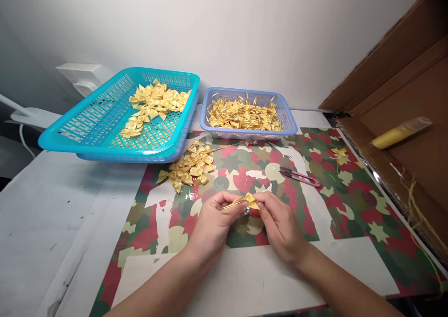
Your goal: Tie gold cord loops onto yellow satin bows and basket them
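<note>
Head cam: L hand (217,219) + R hand (284,223) pinch yel. bow (251,199).

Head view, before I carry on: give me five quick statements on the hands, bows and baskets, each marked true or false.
1. The left hand pinches a gold cord beside a yellow bow. True.
2. The right hand is well away from that bow. False: the right hand has its fingertips at the bow.
3. The pink snips lie inside the lavender basket. False: the pink snips lie on the patterned sheet.
4. The turquoise basket holds yellow bows too. True.
5. The loose bow pile is right of the snips. False: the loose bow pile is left of them, in front of the turquoise basket.
</note>
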The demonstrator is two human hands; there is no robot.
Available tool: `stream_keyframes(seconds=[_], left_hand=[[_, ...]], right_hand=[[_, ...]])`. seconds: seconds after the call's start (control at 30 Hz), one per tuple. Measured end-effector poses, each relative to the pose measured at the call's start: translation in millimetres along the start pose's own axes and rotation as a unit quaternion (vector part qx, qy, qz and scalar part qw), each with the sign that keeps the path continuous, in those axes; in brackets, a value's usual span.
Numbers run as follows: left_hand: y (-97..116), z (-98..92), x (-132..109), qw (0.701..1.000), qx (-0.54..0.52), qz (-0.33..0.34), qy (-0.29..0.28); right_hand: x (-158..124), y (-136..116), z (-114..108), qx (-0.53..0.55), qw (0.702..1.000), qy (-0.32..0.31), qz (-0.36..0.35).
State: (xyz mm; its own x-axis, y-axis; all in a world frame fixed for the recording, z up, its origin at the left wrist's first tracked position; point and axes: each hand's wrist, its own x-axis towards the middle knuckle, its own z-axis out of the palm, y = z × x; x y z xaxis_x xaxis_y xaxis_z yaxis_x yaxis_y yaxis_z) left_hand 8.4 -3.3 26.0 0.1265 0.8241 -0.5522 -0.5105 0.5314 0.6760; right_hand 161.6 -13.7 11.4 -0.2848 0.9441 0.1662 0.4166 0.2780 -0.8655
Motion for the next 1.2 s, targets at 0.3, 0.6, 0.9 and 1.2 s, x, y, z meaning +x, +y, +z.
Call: stream_keyframes(seconds=[0.3, 0.6, 0.9, 1.2], left_hand=[[-5.8, -6.0, 2.7, 1.0, 0.018, 0.002, -0.007], [-6.8, -3.9, 2.7, 1.0, 0.022, -0.006, -0.007], [-7.6, -0.3, 0.3, 0.999, 0.011, 0.031, -0.01], [-5.3, 4.6, -3.8, 0.995, 0.049, 0.081, 0.025]], right_hand=[[2.7, 4.6, -9.0, -0.113, 0.985, 0.059, -0.116], [2.0, 3.8, -8.4, -0.091, 0.984, 0.079, -0.131], [0.5, 4.7, 2.3, 0.296, 0.942, -0.021, 0.157], [0.8, 1.2, 6.2, 0.37, 0.905, -0.03, 0.206]])
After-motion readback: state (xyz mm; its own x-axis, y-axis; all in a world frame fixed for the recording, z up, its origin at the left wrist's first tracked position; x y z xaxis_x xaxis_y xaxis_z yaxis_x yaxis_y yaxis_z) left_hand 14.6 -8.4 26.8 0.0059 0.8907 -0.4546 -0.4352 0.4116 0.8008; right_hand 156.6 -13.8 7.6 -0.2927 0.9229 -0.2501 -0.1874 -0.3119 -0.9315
